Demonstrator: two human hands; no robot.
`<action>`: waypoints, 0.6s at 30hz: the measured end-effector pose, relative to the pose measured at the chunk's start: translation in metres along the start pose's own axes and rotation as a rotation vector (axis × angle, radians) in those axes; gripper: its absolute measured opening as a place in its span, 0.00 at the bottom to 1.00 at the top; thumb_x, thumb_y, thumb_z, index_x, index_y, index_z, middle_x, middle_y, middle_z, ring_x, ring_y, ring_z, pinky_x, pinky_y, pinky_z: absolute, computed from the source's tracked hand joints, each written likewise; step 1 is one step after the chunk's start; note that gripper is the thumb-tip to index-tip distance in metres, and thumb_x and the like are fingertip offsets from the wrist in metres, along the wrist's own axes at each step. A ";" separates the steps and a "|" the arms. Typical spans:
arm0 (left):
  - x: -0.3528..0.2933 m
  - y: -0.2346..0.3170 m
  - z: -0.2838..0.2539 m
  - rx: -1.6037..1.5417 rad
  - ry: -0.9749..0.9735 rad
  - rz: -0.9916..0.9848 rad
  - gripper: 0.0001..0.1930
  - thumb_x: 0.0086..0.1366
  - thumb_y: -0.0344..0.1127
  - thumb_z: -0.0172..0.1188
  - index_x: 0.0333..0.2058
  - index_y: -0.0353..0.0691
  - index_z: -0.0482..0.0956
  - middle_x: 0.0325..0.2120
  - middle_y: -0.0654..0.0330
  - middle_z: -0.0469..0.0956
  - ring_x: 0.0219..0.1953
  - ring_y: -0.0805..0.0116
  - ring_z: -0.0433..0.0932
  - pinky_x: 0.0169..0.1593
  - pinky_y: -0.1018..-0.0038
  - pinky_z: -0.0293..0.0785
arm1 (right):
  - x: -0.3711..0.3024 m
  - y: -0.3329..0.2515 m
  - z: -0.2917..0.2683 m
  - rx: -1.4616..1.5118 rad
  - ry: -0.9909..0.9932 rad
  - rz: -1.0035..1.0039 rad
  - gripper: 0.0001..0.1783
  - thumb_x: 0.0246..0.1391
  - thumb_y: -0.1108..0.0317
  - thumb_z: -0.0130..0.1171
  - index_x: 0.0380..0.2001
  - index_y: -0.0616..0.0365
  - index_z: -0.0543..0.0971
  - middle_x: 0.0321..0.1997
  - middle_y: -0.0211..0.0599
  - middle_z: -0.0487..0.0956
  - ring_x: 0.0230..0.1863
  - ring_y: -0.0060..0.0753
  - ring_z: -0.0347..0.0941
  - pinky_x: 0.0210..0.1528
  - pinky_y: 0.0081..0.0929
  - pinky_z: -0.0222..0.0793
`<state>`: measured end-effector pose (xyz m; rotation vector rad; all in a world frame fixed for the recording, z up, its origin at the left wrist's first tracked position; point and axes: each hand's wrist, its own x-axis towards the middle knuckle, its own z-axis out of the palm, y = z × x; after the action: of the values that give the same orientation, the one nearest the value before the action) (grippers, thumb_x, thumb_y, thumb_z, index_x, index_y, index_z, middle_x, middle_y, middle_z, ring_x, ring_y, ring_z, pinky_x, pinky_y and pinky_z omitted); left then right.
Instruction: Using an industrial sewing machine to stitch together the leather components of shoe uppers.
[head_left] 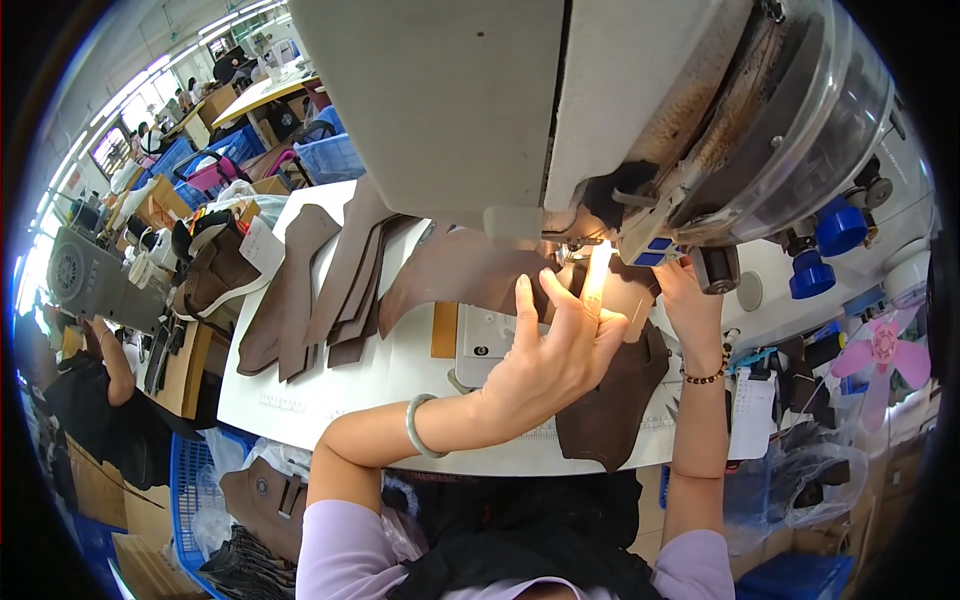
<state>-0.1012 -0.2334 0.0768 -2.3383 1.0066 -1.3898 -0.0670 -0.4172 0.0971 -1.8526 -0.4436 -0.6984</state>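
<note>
Under the lit head of a sewing machine (pixel 440 110) lies a brown leather piece (pixel 465 275), which spreads to the left over the white table. My left hand (pixel 555 355) has its fingers stretched and spread, the fingertips close to the bright needle area and resting on the leather. On the right, my right hand (pixel 692 305) has bent fingers at the right edge of the leather, partly hidden behind the machine head. Another brown leather part (pixel 610 415) hangs toward the table's front edge below my hands. The needle itself is mostly hidden.
Several brown leather cut pieces (pixel 285 290) lie at the left of the white table (pixel 300 400). A brown shoe (pixel 220 265) stands beyond them. A blue basket (pixel 190 490) with leather parts sits below left. At right is a pink fan (pixel 882 345). Another person (pixel 105 400) works at far left.
</note>
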 end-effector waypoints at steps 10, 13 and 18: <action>-0.002 0.000 -0.001 -0.025 -0.030 0.000 0.05 0.56 0.30 0.56 0.30 0.40 0.69 0.30 0.50 0.76 0.43 0.49 0.75 0.49 0.52 0.74 | -0.001 0.013 0.000 -0.109 0.051 -0.017 0.08 0.44 0.74 0.63 0.31 0.60 0.81 0.30 0.38 0.76 0.34 0.36 0.69 0.38 0.29 0.63; -0.001 0.001 -0.001 -0.018 -0.029 -0.001 0.05 0.55 0.30 0.56 0.30 0.41 0.69 0.28 0.51 0.75 0.42 0.50 0.75 0.49 0.53 0.74 | 0.000 0.015 0.002 -0.072 0.084 -0.010 0.06 0.44 0.74 0.63 0.28 0.61 0.78 0.28 0.37 0.73 0.31 0.35 0.66 0.35 0.29 0.61; -0.001 0.000 -0.003 0.018 -0.037 0.005 0.06 0.55 0.30 0.56 0.30 0.41 0.69 0.27 0.52 0.73 0.42 0.51 0.75 0.49 0.54 0.73 | 0.001 0.007 0.003 -0.031 0.077 0.002 0.07 0.49 0.74 0.62 0.26 0.62 0.73 0.24 0.30 0.66 0.27 0.23 0.61 0.28 0.21 0.57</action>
<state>-0.1039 -0.2328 0.0777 -2.3378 0.9844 -1.3439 -0.0613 -0.4174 0.0921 -1.8479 -0.3824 -0.7762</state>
